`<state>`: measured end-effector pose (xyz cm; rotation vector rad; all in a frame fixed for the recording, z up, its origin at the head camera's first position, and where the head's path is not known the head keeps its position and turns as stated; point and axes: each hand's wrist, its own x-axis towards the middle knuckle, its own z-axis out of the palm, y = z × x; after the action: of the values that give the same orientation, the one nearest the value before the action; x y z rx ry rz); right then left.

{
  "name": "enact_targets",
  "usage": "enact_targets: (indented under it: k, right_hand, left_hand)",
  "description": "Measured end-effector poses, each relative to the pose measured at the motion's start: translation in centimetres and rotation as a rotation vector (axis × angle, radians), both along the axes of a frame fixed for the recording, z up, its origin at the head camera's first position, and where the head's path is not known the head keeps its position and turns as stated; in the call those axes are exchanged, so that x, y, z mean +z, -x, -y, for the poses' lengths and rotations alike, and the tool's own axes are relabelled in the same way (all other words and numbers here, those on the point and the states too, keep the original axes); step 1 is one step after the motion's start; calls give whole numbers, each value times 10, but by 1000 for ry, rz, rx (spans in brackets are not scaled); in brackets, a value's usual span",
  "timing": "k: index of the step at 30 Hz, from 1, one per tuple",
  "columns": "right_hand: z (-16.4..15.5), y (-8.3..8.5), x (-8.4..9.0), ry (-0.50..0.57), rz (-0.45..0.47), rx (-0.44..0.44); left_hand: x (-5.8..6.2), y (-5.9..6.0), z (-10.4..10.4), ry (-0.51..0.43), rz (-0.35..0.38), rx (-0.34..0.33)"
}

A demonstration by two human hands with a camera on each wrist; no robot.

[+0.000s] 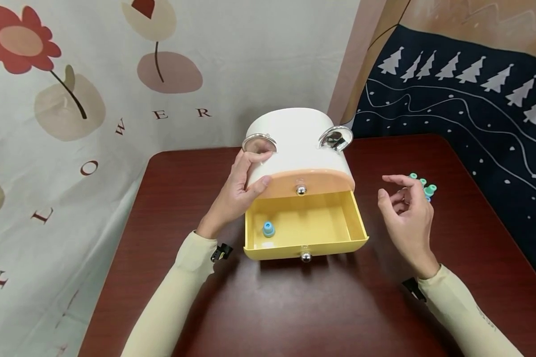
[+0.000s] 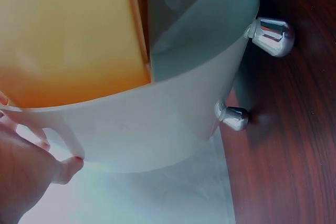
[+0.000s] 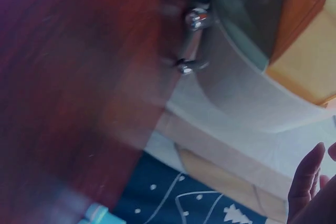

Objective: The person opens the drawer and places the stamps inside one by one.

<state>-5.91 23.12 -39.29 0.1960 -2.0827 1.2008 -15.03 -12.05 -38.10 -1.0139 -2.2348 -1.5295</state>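
A small white drawer box (image 1: 295,144) stands on the table in the head view, with an orange upper drawer (image 1: 312,183) pushed in and a yellow lower drawer (image 1: 314,225) pulled out. Inside the yellow drawer, near its left side, sits one small blue stepped plastic piece (image 1: 268,229). My left hand (image 1: 241,186) holds the box's left side, forefinger over the white top and thumb at the orange front's edge. Right of the box, my right hand (image 1: 408,218) hovers with thumb and forefinger apart and nothing between them.
Several small green and blue plastic pieces (image 1: 430,190) lie just beyond the right hand, partly hidden by it. Two round silver-rimmed parts (image 1: 336,138) stick up from the box. Silver knobs (image 1: 305,257) front the drawers. Printed cloths (image 1: 446,94) hang behind the dark red table (image 1: 312,312).
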Motion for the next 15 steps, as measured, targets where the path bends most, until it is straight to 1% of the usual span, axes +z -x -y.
enact_targets:
  k: [5,7,10,15]
  right_hand:
    - [-22,12,-26,-18,64,-23]
    - [-29,14,-32,-26,95,-30]
    - [-38,15,-35,-52,140,-59]
    - [-51,17,-36,-125,237,-133]
  left_hand:
    - [-1,-1,2,-2,-1,13]
    - [-2,-1,2,1,-2,17]
    - [-3,0,1,5,-5,15]
    - [-2,1,0,-1,-1,14]
